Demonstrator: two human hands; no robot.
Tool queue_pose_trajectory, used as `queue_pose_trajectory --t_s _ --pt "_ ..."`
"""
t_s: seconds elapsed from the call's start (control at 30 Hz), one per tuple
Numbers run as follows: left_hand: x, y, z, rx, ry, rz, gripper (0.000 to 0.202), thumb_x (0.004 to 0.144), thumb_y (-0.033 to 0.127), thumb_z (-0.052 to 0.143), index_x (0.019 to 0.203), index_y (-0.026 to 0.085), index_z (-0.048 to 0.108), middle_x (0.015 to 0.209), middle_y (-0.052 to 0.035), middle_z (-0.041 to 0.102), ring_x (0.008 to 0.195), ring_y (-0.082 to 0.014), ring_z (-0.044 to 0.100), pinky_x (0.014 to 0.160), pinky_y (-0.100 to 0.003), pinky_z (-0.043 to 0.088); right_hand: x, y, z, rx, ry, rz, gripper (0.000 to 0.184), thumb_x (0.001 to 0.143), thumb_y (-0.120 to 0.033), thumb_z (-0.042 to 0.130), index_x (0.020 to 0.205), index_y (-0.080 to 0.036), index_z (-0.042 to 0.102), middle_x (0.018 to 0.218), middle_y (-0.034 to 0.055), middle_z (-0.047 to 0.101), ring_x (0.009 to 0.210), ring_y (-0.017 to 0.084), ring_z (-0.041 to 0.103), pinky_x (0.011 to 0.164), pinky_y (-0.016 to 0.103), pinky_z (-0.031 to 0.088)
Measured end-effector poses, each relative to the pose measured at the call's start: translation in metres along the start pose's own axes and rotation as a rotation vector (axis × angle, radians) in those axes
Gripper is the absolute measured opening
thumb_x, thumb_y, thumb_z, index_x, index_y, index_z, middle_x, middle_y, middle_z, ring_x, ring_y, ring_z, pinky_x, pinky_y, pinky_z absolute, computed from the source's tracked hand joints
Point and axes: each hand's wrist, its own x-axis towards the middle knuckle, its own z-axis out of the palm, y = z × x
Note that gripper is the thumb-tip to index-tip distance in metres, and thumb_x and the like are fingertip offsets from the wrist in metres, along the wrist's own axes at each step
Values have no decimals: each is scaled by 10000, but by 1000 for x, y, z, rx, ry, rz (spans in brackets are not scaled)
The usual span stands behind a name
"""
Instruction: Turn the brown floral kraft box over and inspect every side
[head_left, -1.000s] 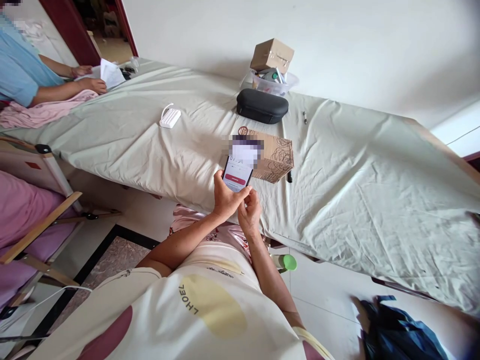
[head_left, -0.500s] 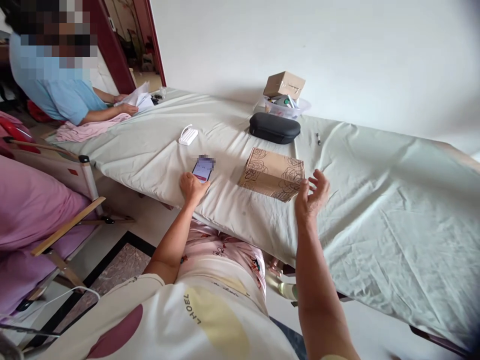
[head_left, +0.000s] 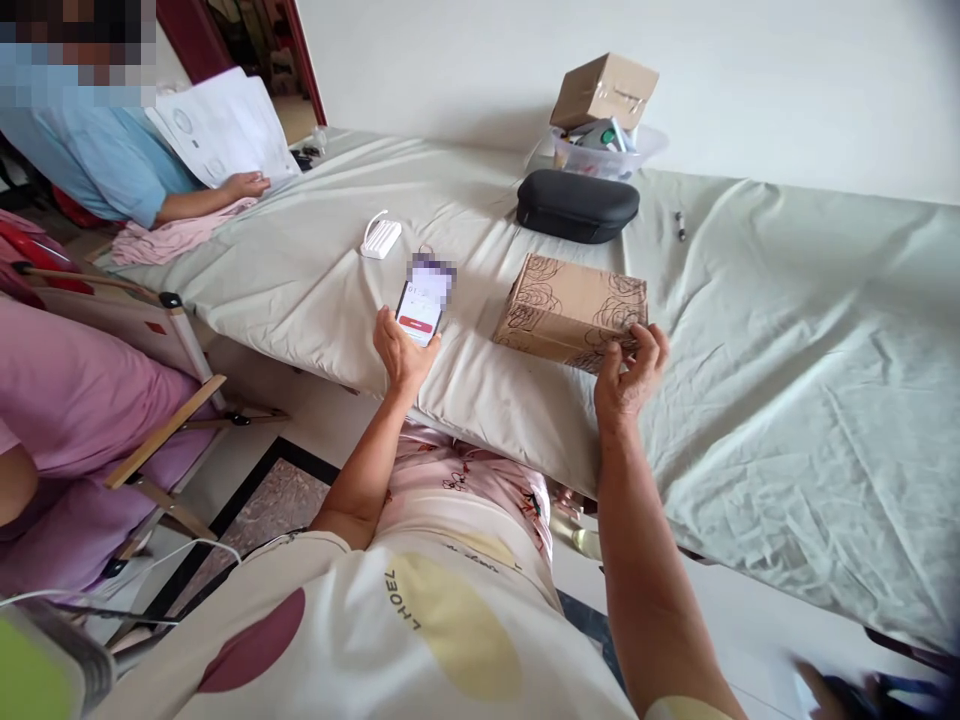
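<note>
Over here the left grip is clamped on a phone, thumb along the right edge and fingers along the left, so the phone stands out past the hand toward the far side, its lit screen facing up with a red button showing. The right grip has thumb and fingers apart at the near right corner of a patterned cardboard box; from where I stand I can't tell how firmly it touches. The box therefore lies mostly to the left of that grip and a little beyond it, well apart from the phone, on the pale, cloth-covered surface. Beyond the phone, a bit to the left, sits a white ridged device with a looped cord. Just past the box lies a black case, with a small slim item to its right. Farther back, by the wall, is a clear tub of odds and ends, a plain carton above it. At the far left, someone in a blue sleeve holds printed papers over a pink cloth.
</note>
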Motion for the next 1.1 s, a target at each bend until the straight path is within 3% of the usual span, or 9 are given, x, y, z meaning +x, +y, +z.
queue_pose_trajectory --t_s 0.27,0.43,0.7,0.9,1.1 --pt "-21 53 -33 -277 106 150 945 783 387 890 1531 194 347 1552 -203 488 1525 -365 467 1268 -490 425 -3 -2 1 6 5 26 487 980 -426 549 1423 -227 567 1558 178 466 1392 317 558 1031 538 589" --pt "-28 67 -45 -322 119 162 941 792 393 885 1536 195 345 1533 -191 496 1522 -371 467 1270 -505 429 -4 -4 0 2 4 34 501 974 -420 556 1437 -227 564 1574 175 464 1404 312 552 1028 520 590" --pt "-30 69 -48 -329 72 125 927 822 427 873 1553 211 345 1581 -186 455 1572 -390 398 1275 -522 427 -4 2 3 2 0 35 519 947 -412 573 1434 -231 565 1573 177 459 1380 321 561 1006 511 593" --pt "-29 68 -45 -306 77 141 930 809 425 875 1542 205 347 1566 -188 476 1551 -376 432 1286 -501 412 -5 3 4 11 6 21 521 951 -396 559 1450 -243 557 1574 169 451 1393 320 553 1017 512 583" --pt "-4 38 -19 -174 -21 67 916 761 345 876 1509 173 375 1605 -221 451 1572 -396 395 1323 -536 337 -5 5 6 -8 8 35 543 948 -400 546 1470 -251 539 1572 165 437 1398 321 542 1028 520 577"
